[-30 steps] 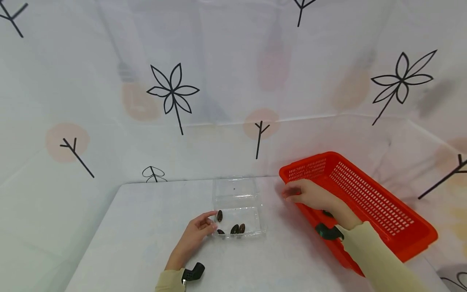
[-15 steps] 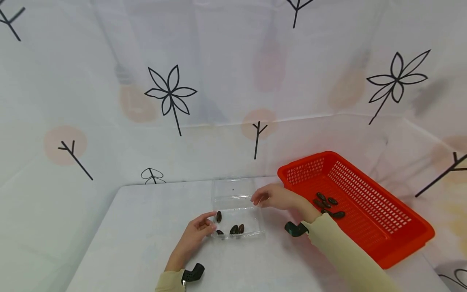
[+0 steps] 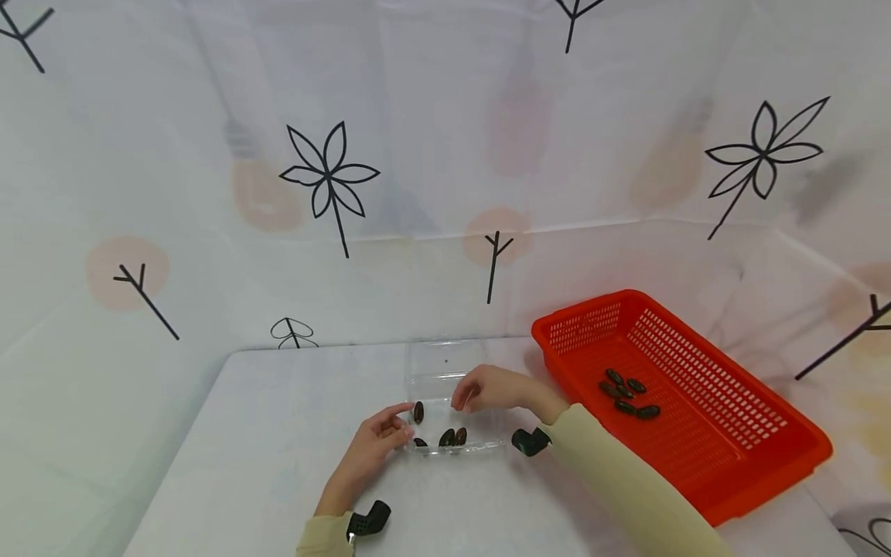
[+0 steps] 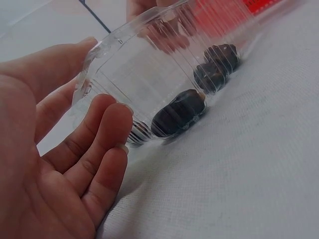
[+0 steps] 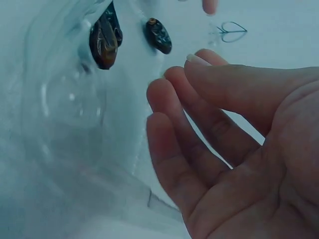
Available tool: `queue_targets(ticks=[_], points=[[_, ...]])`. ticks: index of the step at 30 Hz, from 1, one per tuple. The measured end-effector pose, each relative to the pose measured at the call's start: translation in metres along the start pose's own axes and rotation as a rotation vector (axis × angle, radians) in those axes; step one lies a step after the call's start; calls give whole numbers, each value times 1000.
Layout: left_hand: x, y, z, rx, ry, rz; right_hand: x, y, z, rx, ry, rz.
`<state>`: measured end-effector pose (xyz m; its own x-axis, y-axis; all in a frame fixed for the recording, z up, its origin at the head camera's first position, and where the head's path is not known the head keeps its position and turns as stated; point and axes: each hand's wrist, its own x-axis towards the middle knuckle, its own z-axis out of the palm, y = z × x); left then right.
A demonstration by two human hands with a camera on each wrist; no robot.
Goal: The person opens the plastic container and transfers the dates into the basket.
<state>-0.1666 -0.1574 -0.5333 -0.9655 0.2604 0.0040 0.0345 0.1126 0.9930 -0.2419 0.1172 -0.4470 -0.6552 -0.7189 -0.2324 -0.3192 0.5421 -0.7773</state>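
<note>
A clear hinged plastic box (image 3: 496, 422) lies open on the table with several dark, glossy dates (image 3: 418, 412) inside. My left hand (image 3: 376, 445) holds the box's left side; in the left wrist view, thumb and fingers lie around its corner, with dates (image 4: 179, 113) showing through the wall. Over the box's right half hovers my right hand (image 3: 487, 389), coming in from the right. The right wrist view shows its fingers (image 5: 164, 137) loosely bent and the thumb close by, with nothing visible between them. One lone date (image 5: 158, 36) and a touching pair (image 5: 104, 40) lie beyond the fingertips.
To the right, a long red perforated basket (image 3: 780, 472) stands slanted on the white-covered table (image 3: 230, 464). Several more dates (image 3: 624, 392) are grouped toward its far left part. A patterned white cloth (image 3: 418, 155) hangs behind as a wall.
My right hand has moved left from the basket's left rim to above the plastic box, uncovering the dates in the basket. The left hand and the box have stayed in place.
</note>
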Motion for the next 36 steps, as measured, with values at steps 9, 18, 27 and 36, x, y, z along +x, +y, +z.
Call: queue_targets(ticks=[9, 18, 27, 36], points=[[0, -1, 0, 17, 10, -4, 17, -4, 10, -20, -128, 69], [0, 0, 0, 0, -6, 5, 24, -2, 16, -152, -213, 129], [1, -2, -1, 8, -2, 25, 27, -10, 19, -192, -250, 166], [1, -2, -1, -11, -5, 5, 28, -7, 15, -192, -273, 160]])
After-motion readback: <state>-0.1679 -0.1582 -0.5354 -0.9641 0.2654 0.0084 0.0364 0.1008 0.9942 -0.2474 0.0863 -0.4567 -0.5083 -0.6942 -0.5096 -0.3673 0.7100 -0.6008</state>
